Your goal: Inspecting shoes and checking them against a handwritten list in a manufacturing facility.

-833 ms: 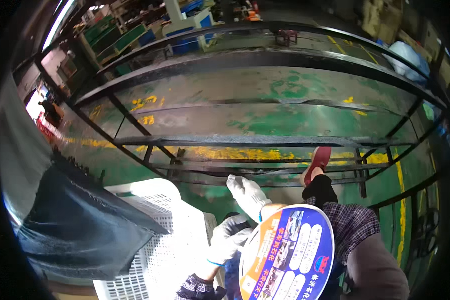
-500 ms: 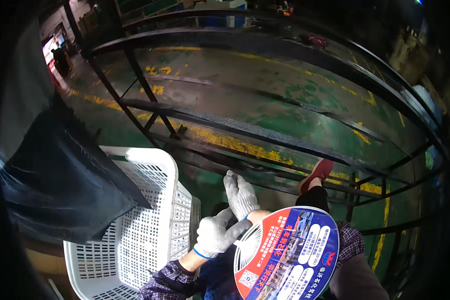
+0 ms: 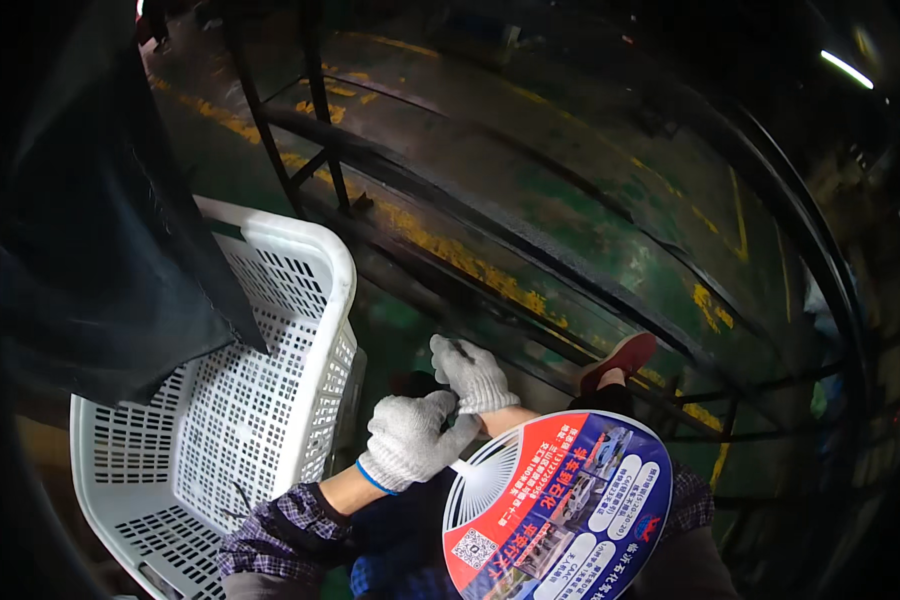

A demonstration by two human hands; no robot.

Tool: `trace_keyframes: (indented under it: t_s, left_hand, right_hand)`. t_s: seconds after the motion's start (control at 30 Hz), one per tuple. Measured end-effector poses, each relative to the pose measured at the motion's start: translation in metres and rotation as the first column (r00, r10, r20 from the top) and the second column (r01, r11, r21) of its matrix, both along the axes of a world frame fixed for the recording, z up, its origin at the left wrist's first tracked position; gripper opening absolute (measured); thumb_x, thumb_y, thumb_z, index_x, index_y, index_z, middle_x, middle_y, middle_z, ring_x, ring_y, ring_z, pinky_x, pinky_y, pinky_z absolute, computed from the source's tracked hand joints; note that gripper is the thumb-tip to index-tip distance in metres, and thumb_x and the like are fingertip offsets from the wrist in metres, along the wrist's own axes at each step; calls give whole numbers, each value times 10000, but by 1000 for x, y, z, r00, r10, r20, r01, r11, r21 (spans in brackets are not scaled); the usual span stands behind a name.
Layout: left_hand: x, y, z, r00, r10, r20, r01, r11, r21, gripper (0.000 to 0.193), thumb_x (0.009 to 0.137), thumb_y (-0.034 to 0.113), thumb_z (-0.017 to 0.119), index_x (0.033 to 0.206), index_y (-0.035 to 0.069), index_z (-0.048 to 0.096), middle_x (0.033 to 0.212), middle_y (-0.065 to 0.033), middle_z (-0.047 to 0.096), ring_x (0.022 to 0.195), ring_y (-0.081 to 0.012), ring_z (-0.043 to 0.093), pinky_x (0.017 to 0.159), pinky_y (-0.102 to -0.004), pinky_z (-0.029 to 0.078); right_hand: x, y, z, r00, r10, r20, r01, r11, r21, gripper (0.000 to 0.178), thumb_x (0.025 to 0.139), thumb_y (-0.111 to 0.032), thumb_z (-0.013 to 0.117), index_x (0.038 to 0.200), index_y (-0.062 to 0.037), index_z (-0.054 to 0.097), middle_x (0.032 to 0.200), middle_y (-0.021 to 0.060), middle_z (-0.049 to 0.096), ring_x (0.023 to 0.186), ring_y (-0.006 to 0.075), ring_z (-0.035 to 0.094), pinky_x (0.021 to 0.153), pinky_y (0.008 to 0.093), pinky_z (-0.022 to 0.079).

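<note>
Beside the white basket (image 3: 270,400) — a small dark piece (image 3: 460,350) between right-hand fingers (image 3: 450,362).

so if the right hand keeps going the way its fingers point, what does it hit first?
Probably the dark metal rail just beyond the fingertips. The right hand points up and left, away from the person; nothing shows between, though depth is unclear. The white basket lies off to the left.

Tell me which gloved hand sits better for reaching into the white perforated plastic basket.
Probably the left hand: it lies nearer the white perforated plastic basket on the person's left, while the right hand sits farther away, beyond it.
</note>
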State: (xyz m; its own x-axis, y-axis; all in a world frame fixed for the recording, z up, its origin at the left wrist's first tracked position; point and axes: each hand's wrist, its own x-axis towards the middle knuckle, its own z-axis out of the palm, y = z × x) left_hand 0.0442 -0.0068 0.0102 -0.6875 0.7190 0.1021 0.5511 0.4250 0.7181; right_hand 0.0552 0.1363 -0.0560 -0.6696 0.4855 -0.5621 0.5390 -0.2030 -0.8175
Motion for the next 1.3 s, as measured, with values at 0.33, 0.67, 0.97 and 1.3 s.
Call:
trace_keyframes:
  t_s: [0.33, 0.67, 0.97, 1.3]
  left_hand:
    - [-15, -6, 8, 997, 76, -17, -73, 991, 112, 270, 844, 284, 718, 767, 26, 694, 558, -163, 595, 514, -342, 636, 485, -416, 498]
    - [-16, -6, 14, 999, 30, -18, -27, 990, 136, 270, 857, 296, 712, 796, 33, 713, 536, -147, 588, 497, -329, 634, 466, -402, 497]
    - [-15, -7, 12, 999, 2, -34, 0, 997, 78, 307, 858, 356, 700, 841, 50, 717, 501, -133, 559, 474, -315, 620, 456, -398, 493]
    - [-16, -8, 12, 1000, -6, -7, 7, 992, 127, 313, 862, 364, 699, 818, 54, 713, 504, -132, 562, 468, -311, 618, 449, -397, 489]
  right_hand:
    - [21, -10, 20, 999, -2, -46, -10, 970, -245, 346, 933, -420, 686, 1073, -105, 710, 837, -14, 661, 736, 120, 588, 681, 315, 482]
    - [27, -9, 25, 1000, 28, -2, -28, 985, -171, 373, 933, -446, 667, 1071, -102, 710, 823, -5, 657, 734, 126, 586, 685, 328, 481]
    - [30, 2, 33, 1000, 13, 14, -11, 991, -133, 399, 933, -470, 651, 1070, -99, 710, 810, 4, 654, 732, 131, 585, 689, 340, 481]
    - [31, 17, 42, 1000, -3, 3, 4, 995, -96, 429, 933, -496, 632, 1068, -96, 710, 796, 13, 650, 731, 137, 583, 694, 353, 480]
